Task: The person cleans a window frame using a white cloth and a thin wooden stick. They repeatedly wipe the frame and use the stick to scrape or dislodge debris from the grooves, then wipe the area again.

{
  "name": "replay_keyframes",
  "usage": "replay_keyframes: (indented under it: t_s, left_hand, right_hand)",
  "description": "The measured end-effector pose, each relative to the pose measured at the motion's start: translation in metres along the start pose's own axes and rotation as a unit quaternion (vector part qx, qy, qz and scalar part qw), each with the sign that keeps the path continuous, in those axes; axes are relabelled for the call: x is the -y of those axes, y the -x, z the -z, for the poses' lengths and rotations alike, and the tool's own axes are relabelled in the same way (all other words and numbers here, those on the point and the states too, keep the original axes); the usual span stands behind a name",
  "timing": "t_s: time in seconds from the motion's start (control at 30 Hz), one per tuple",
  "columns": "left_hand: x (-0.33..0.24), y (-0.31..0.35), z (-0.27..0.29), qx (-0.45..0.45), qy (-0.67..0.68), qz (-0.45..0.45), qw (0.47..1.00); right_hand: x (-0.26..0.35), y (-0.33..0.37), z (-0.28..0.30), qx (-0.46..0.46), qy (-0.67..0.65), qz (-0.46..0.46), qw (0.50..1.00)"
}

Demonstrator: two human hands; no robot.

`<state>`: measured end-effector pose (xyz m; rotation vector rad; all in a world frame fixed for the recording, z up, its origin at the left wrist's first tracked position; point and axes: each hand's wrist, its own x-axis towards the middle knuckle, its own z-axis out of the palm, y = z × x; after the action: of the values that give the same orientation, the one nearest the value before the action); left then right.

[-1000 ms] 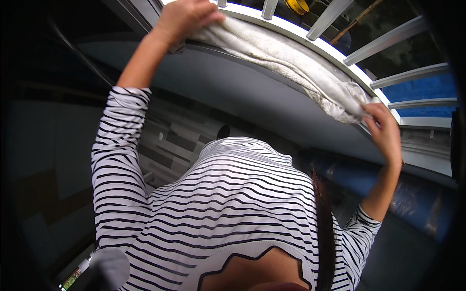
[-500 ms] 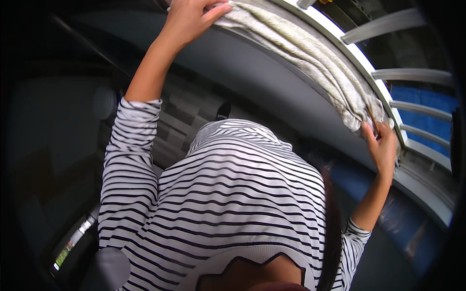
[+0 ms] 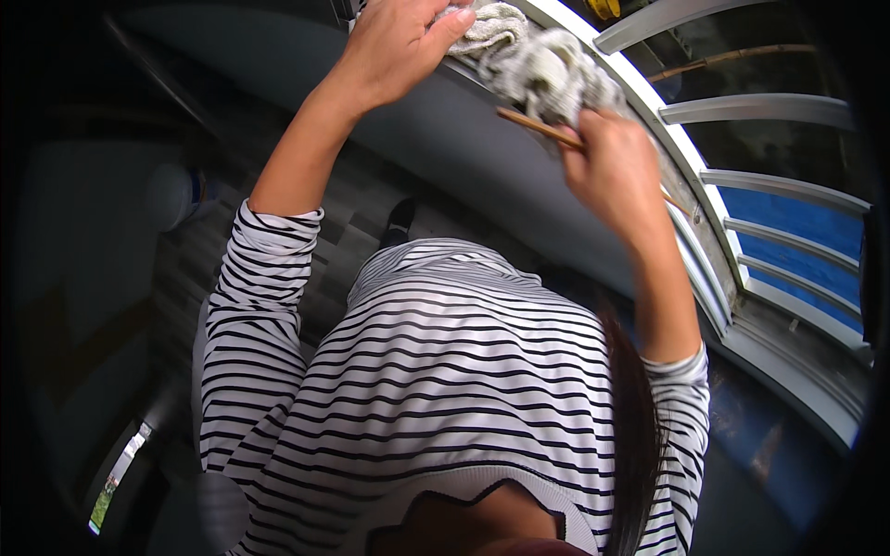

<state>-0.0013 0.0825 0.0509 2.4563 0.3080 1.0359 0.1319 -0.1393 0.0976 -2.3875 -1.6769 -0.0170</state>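
A whitish, grey-mottled cloth (image 3: 547, 72) lies bunched up on the window sill at the upper middle, partly blurred. At its left end my left hand (image 3: 403, 42) is closed on the cloth, thumb on top; some fingertips are cut off by the upper edge. My right hand (image 3: 616, 171) is closed round a thin brown wooden stick (image 3: 533, 124), which sticks out on both sides of the fist. Its fingers also meet the right end of the cloth, and whether they pinch it is partly hidden.
White window bars (image 3: 760, 109) curve along the right, with a blue surface (image 3: 788, 227) behind them. The white frame and sill (image 3: 709, 278) run down the right side. A grey wall (image 3: 445, 139) drops below the sill to the plank-patterned floor (image 3: 324, 246). A white bucket (image 3: 171, 196) stands at left.
My right hand has moved left and up along the sill with the stick. The cloth, stretched out before, is now gathered toward my left hand, which has shifted slightly right.
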Motion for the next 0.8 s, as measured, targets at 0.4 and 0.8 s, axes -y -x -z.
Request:
replay_keyframes:
  t_s: [0.4,0.8]
  left_hand:
    - [0.006,0.018,0.036,-0.049,0.507,0.261,0.820]
    - [0.055,0.143,0.176,-0.140,0.164,0.457,0.863]
  right_hand:
    - [0.059,-0.060,-0.002,0.059,-0.333,0.024,0.941]
    - [0.126,-0.019,-0.023,0.139,-0.210,0.135,0.958]
